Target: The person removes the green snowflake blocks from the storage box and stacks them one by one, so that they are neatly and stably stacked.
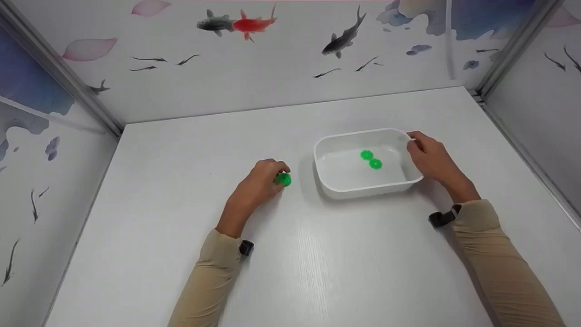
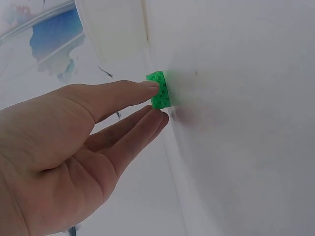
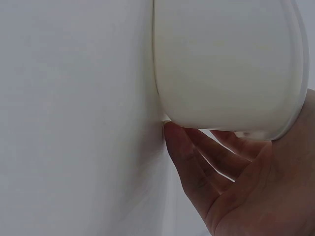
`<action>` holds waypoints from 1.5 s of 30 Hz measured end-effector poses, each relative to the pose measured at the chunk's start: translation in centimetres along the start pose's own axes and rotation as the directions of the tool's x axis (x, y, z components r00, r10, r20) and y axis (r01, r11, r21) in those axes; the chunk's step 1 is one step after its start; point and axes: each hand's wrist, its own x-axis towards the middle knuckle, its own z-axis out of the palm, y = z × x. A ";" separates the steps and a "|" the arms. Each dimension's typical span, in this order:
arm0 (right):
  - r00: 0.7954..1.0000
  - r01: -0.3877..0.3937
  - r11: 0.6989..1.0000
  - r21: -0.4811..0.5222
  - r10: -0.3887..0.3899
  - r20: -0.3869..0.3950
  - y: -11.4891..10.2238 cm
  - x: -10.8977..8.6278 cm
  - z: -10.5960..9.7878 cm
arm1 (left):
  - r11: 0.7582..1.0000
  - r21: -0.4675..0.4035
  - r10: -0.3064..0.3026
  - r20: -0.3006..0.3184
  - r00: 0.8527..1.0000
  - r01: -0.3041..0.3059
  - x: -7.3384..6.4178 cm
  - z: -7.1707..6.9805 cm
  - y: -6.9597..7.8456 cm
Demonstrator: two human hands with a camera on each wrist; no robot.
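Observation:
Between the thumb and fingertips of my left hand (image 1: 261,181) is a short green stack of notched plastic discs (image 1: 284,179). The left wrist view shows the stack (image 2: 158,90) edge-on, pinched close to the white surface. To its right stands a white rectangular plastic basin (image 1: 338,193), with two green flower-shaped discs (image 1: 375,163) lying side by side on its floor. My right hand (image 1: 433,159) grips the basin's right end at the rim. In the right wrist view its fingers (image 3: 184,152) lie along the outside of the basin wall (image 3: 221,73).
The white table (image 1: 281,263) ends at a back panel (image 1: 281,77) printed with fish and petals. Similar panels rise at the left and right sides, joined by metal corner posts (image 1: 68,72). Dark wrist straps show at both sleeves.

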 end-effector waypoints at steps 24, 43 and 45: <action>1.000 0.021 1.000 0.006 -0.021 -0.006 0.2 0.0 0.0 | 0.985 -0.007 0.168 -0.138 0.976 -0.170 0.7 0.1 3.9; 0.999 0.033 0.999 -0.008 -0.033 -0.008 0.2 0.0 0.0 | 0.970 0.004 0.241 -0.153 0.958 -0.243 4.9 4.4 9.5; 0.999 0.047 0.999 -0.005 -0.047 -0.007 0.3 0.0 -0.1 | 0.968 0.003 0.248 -0.143 0.958 -0.250 5.2 4.7 10.0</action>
